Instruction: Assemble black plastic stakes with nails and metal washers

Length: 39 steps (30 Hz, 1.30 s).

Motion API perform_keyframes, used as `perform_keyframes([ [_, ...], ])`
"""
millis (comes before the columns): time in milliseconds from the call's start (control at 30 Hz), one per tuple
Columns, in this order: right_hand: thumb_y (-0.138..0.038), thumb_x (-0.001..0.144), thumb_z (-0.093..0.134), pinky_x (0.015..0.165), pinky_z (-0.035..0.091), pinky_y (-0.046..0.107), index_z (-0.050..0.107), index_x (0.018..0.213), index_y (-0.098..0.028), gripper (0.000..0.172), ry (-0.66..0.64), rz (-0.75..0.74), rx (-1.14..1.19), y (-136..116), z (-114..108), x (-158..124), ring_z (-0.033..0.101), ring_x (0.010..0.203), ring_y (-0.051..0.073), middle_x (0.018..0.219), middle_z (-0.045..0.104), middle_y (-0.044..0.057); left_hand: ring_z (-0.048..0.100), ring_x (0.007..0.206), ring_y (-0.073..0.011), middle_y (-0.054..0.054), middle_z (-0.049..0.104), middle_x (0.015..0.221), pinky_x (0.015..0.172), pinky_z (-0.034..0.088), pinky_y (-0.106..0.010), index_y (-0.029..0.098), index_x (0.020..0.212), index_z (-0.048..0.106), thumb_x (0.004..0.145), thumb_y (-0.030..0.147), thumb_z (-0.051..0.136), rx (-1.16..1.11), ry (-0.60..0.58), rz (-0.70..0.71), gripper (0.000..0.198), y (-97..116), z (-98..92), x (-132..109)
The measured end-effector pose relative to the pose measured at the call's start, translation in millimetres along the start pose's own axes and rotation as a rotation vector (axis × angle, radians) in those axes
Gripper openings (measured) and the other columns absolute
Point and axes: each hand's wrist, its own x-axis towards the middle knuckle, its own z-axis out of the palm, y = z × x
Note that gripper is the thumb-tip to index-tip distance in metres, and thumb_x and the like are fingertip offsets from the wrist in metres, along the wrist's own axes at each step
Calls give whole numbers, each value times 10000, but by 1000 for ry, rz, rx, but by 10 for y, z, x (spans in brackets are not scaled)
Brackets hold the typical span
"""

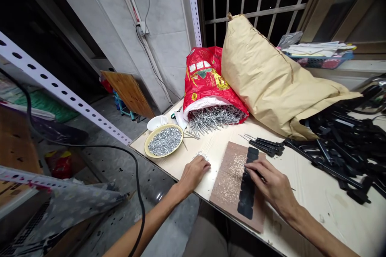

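My left hand (194, 172) rests on the table with its fingers curled over a small scatter of tiny metal parts (202, 155). My right hand (267, 180) lies on a brown board (227, 182) and pinches a thin metal pin (240, 164) whose tip points left. Under that hand runs a row of black plastic pieces (247, 192) along the board. A yellow plate of small silver parts (164, 141) sits to the left. A red bag (208, 84) spills long metal pins (211, 118) onto the table.
A large tan paper sack (271, 80) leans behind the red bag. Assembled black pieces with pins (265, 144) and a heap of black plastic parts (343, 144) fill the right side. A white bowl (157, 122) stands beside the plate. A black cable (132, 168) hangs at left.
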Motion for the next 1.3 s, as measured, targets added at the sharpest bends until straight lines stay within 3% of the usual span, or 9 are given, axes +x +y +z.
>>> perform_keyframes([
  [100, -248, 932, 408, 658, 515, 257, 596, 1069, -223, 234, -7, -17, 67, -135, 86, 75, 610, 792, 152, 909, 611, 52, 500, 601, -106, -27, 589, 739, 509, 378, -207, 146, 822, 632, 797, 363, 596, -604, 104, -294, 222, 173, 52, 74],
  [167, -232, 932, 407, 648, 506, 252, 598, 1078, -223, 241, -3, -41, 71, -210, 129, 134, 604, 776, 148, 895, 608, 49, 441, 503, -61, -12, 570, 693, 407, 309, -166, 121, 823, 623, 732, 381, 673, -1016, 100, -457, 280, 322, 99, 124],
  [233, -226, 929, 413, 648, 492, 249, 610, 1055, -220, 234, 6, -49, 41, -257, 148, 184, 596, 760, 143, 878, 605, 44, 438, 491, -35, -6, 567, 684, 399, 318, -136, 105, 811, 624, 661, 344, 749, -1310, 76, -523, 309, 464, 149, 162],
  [333, -238, 927, 427, 647, 470, 238, 621, 1020, -216, 216, 28, -31, -31, -275, 129, 224, 588, 759, 139, 858, 604, 37, 482, 521, -32, -9, 584, 681, 465, 409, -131, 95, 790, 637, 612, 275, 798, -1500, 66, -544, 300, 610, 215, 197],
  [500, -237, 932, 419, 655, 439, 228, 620, 1005, -214, 214, 28, -54, -140, -236, 51, 215, 578, 768, 135, 874, 609, 40, 510, 538, -43, -23, 614, 693, 522, 483, -157, 84, 780, 649, 597, 236, 810, -1548, 81, -546, 287, 694, 262, 238],
  [833, -208, 925, 442, 662, 369, 258, 627, 953, -210, 186, 45, -119, -351, -219, -7, 194, 539, 748, 145, 805, 604, 31, 529, 548, -56, -31, 632, 699, 546, 502, -179, 90, 763, 663, 603, 292, 801, -1408, 144, -492, 292, 750, 314, 267],
  [1133, -168, 917, 449, 648, 306, 289, 608, 946, -201, 165, -5, -148, -492, -198, -57, 159, 486, 732, 162, 779, 589, 33, 548, 555, -67, -42, 654, 717, 580, 515, -203, 93, 862, 684, 597, 302, 800, -1362, 113, -498, 357, 764, 379, 311],
  [1300, -159, 929, 416, 617, 288, 297, 600, 967, -194, 192, -1, -182, -543, -187, -68, 142, 477, 715, 161, 763, 572, 33, 549, 538, -79, -33, 651, 684, 566, 506, -216, 99, 822, 687, 624, 323, 775, -1260, 140, -463, 312, 765, 409, 308],
])
